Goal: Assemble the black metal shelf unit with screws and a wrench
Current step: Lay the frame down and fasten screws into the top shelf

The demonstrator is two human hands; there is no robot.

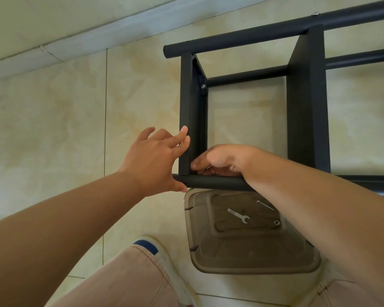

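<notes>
The black metal shelf unit [306, 103] lies on its side on the tiled floor, its round posts running left to right. My left hand [155, 158] is spread, fingertips touching the end shelf panel [187, 96] and thumb under the near post [213, 181]. My right hand [222, 160] reaches inside the corner where that panel meets the near post, its fingers curled there; what they pinch is hidden. A silver screw head [202, 86] shows at the panel's far corner. A small flat wrench [238, 215] lies in the plastic box below.
A clear brownish plastic box [253, 262] stands on the floor under the near post, holding a long screw [265, 204] and a washer [276, 222]. My knees and one white shoe [164, 260] are at the bottom. A pale skirting board [75, 41] runs along the wall.
</notes>
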